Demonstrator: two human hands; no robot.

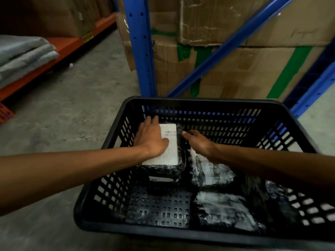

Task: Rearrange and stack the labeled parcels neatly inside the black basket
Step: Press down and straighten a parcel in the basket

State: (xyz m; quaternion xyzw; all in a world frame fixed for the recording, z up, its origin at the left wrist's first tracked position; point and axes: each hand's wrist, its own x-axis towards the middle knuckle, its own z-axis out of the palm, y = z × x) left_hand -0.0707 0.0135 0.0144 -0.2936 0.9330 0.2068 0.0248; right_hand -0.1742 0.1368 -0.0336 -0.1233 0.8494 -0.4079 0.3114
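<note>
Your top parcel (169, 144) sits on a stack at the basket's (101, 220) far left. Your left hand (151, 137) lies flat and open on its white label; your right hand (198, 142) touches its right edge, grip unclear. Two more parcels (212, 171) lie to the right.

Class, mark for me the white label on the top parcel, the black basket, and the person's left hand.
white label (170, 151), head view, on its bare lower half.
black basket (208, 100), head view, on the far rim.
left hand (151, 137), head view, on the back of the hand.
</note>
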